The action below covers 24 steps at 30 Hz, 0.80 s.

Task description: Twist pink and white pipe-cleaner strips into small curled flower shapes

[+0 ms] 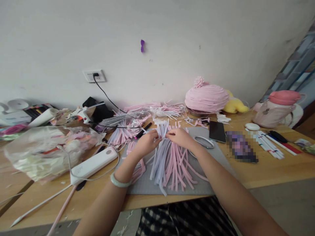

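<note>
A bundle of pink and white strips (pixel 167 157) is being pinched at its far end by the left hand (pixel 146 142) and the right hand (pixel 179 137), both grips closed on it, over the grey mat (pixel 211 183) on the surface (pixel 270 167); a phone (pixel 217 131) is lying just right.

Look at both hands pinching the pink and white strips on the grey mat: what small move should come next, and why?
Probably squeeze the bundle of strips tighter at its top. The left hand and right hand pinch it from either side there, while the lower ends fan out loosely over the grey mat, so the gathered point looks not yet secured.
</note>
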### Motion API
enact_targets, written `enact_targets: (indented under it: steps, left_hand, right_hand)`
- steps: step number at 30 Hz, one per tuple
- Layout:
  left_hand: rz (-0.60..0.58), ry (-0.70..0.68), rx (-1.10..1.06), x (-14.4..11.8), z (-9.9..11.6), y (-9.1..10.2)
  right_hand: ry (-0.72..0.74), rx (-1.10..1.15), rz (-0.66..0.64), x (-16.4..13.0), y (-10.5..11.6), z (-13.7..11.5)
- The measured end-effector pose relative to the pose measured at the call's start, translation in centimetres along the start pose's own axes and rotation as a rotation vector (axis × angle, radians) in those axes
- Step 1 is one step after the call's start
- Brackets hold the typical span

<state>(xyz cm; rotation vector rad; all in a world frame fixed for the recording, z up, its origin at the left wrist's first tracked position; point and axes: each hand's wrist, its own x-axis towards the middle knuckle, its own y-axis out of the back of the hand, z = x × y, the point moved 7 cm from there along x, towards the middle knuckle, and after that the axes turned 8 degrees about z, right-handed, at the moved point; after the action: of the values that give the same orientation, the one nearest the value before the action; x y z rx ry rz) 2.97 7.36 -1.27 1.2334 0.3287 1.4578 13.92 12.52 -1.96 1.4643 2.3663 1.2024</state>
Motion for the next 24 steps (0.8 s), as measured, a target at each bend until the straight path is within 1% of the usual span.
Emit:
enact_targets:
  steps: [2,3,5,6,8,10,12,14,17,19,24]
  left_hand:
    - [0.108,0.037,0.057,0.1,-0.5,0.9]
    - [0.174,0.063,0.073,0.1,-0.8,1.4]
    - [0.306,0.127,0.066,0.0,-1.6,2.3]
    - [0.349,0.154,0.047,0.0,-2.0,2.5]
    - [0.386,0.203,-0.023,-0.1,-2.7,2.6]
    - [0.395,0.254,-0.131,-0.1,-3.1,2.4]
    - [0.392,0.292,-0.273,-0.1,-3.1,2.2]
    - [0.366,0.295,-0.422,-0.1,-2.7,2.1]
    - [0.272,0.257,-0.561,0.0,-1.8,1.9]
    - [0.204,0.216,-0.554,0.0,-1.4,1.8]
    - [0.026,0.101,-0.366,0.0,-0.8,1.3]
  right_hand:
    - [0.053,0.039,0.073,-0.2,0.0,-1.0]
    - [0.061,0.075,0.086,-0.3,-0.1,-1.3]
    - [0.056,0.146,0.078,-0.4,-0.4,-1.6]
    - [0.048,0.174,0.066,-0.4,-0.5,-1.6]
    - [0.032,0.215,0.028,-0.3,-0.7,-1.5]
    - [0.013,0.255,-0.014,-0.2,-0.9,-1.2]
    - [-0.003,0.290,-0.054,-0.1,-1.0,-0.7]
    - [-0.006,0.313,-0.083,0.1,-1.0,-0.1]
    - [-0.011,0.323,-0.112,0.4,-0.8,0.9]
    - [-0.025,0.296,-0.113,0.6,-0.4,1.7]
    - [-0.035,0.211,-0.148,1.0,-0.1,3.2]
